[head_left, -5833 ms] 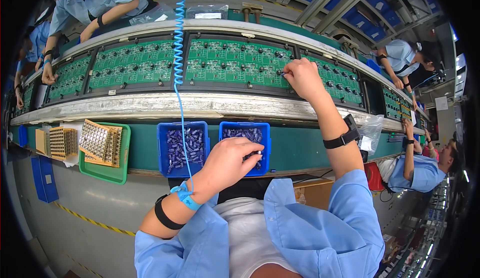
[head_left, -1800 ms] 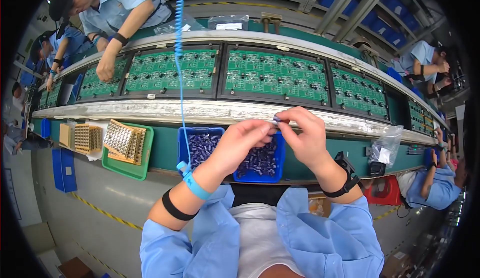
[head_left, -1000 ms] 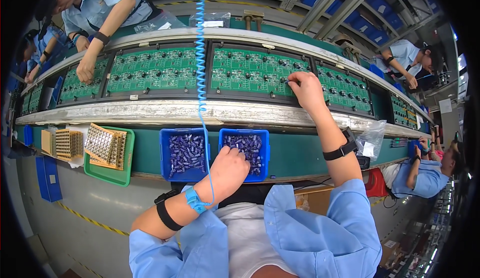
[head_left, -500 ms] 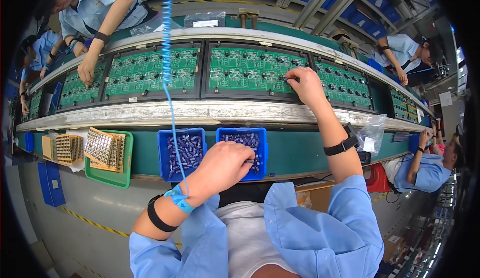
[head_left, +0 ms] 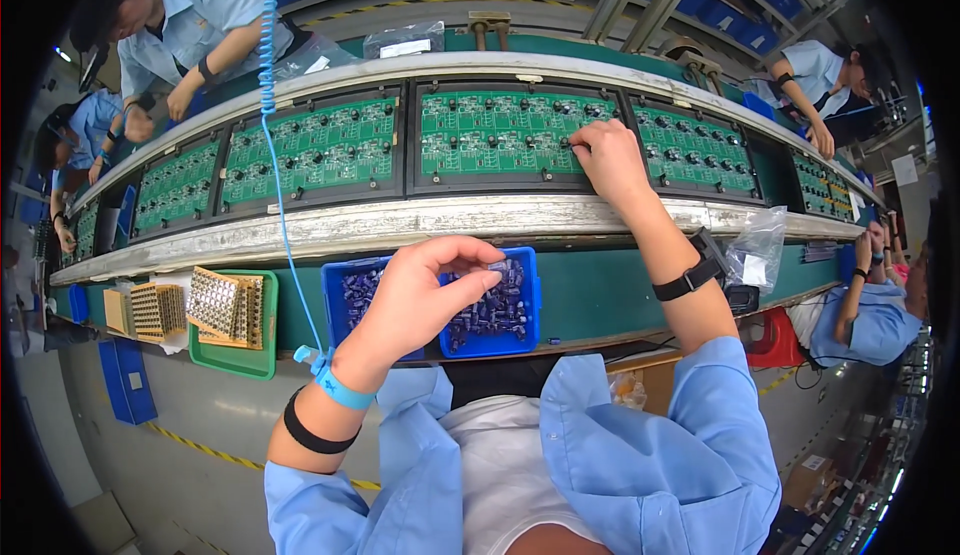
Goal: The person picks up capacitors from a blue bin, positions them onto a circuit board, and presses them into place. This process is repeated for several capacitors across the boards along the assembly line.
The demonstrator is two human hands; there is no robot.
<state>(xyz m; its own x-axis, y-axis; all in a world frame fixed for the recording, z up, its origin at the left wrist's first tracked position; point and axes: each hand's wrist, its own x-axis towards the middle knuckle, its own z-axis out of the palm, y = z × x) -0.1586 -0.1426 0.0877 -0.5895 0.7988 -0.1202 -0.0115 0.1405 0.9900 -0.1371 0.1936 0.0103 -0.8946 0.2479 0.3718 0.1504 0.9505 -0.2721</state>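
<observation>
My right hand (head_left: 610, 158) is closed in a pinch at the right part of a green circuit board panel (head_left: 480, 160) set in a black frame. Its fingertips hide whatever they hold. Above the blue bins hovers my left hand (head_left: 425, 290), thumb and forefinger curled toward each other; whether a small part sits between their tips is too small to make out. Purple cylindrical capacitors (head_left: 505, 305) fill the right blue bin (head_left: 533, 300). The left blue bin (head_left: 333, 300), partly behind my left hand, holds more of them. A blue strap with a coiled cord (head_left: 267, 45) circles my left wrist.
Pale metal rails (head_left: 300, 235) run along the line of framed boards. A green tray (head_left: 265, 360) with stacked component strips stands at the left. One loose capacitor (head_left: 554, 341) lies beside the right bin. A clear bag (head_left: 757, 245) lies farther right. Co-workers sit around the line.
My left hand has risen out of the right bin, its thumb and forefinger now showing. The right hand has shifted slightly and its fingertips have turned down to the board. The coiled cord swung left.
</observation>
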